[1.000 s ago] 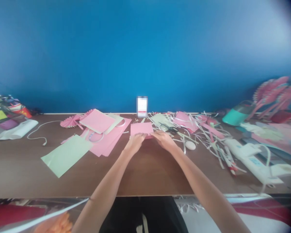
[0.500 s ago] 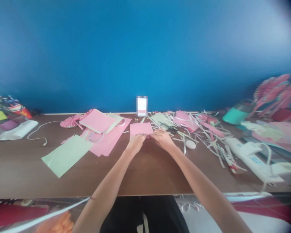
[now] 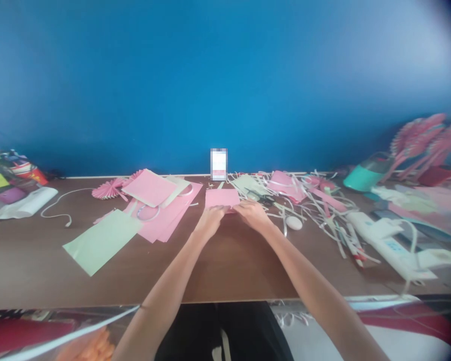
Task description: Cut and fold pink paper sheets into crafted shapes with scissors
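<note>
A small sheet of pink paper [image 3: 221,197] lies at the middle of the table, its near edge between my two hands. My left hand [image 3: 211,219] is closed on the left part of that edge. At the edge's right part, my right hand [image 3: 252,213] is closed too, its fingers close to those of the left. The fingertips and the near edge are partly hidden, so I cannot make out a fold clearly. Just behind the paper, a phone-like white screen [image 3: 219,165], blurred out, stands upright near the blue wall.
To the left lie stacked pink sheets [image 3: 150,188], a pale green sheet [image 3: 103,242] and a pleated pink rosette [image 3: 108,189]. Tangled paper strips [image 3: 315,213], scissors [image 3: 261,197] and a white oval object [image 3: 294,223] lie right. Farther right are a power strip [image 3: 393,245] and a teal container [image 3: 363,177].
The pink paper has shifted slightly to the right between my hands. Both hands keep their closed hold on its near edge, and the view has moved very little.
</note>
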### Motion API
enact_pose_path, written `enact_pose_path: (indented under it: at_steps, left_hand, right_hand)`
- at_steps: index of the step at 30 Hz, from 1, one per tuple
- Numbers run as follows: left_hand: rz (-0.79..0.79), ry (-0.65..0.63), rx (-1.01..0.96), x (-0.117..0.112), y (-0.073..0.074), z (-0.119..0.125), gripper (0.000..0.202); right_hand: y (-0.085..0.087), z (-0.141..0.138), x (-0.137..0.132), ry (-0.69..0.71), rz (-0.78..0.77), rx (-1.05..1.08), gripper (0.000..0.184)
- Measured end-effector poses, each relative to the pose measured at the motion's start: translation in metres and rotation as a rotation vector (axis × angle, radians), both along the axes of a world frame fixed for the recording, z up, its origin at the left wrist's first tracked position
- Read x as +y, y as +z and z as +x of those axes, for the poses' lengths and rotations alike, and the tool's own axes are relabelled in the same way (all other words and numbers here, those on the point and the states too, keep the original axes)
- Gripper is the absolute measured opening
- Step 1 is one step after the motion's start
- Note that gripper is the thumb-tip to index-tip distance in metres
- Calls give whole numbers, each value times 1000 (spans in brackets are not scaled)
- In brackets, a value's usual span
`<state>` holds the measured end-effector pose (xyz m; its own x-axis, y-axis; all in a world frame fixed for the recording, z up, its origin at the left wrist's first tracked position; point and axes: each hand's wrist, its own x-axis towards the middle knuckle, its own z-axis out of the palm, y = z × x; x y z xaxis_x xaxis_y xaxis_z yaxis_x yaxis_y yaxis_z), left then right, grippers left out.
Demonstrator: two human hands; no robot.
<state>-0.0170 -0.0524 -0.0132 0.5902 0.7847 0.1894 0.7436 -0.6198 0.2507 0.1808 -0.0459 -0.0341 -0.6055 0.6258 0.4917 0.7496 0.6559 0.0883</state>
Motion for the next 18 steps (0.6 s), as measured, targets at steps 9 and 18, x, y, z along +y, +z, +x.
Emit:
enact_pose_path:
  at_steps: [9, 18]
  left_hand:
    - [48, 38, 35, 3, -9, 2, 44]
    - [45, 165, 88, 3, -1, -4, 29]
  right_hand:
    - [2, -5, -3, 13, 16, -3, 15]
    - [4, 1, -1, -10, 12, 15, 22]
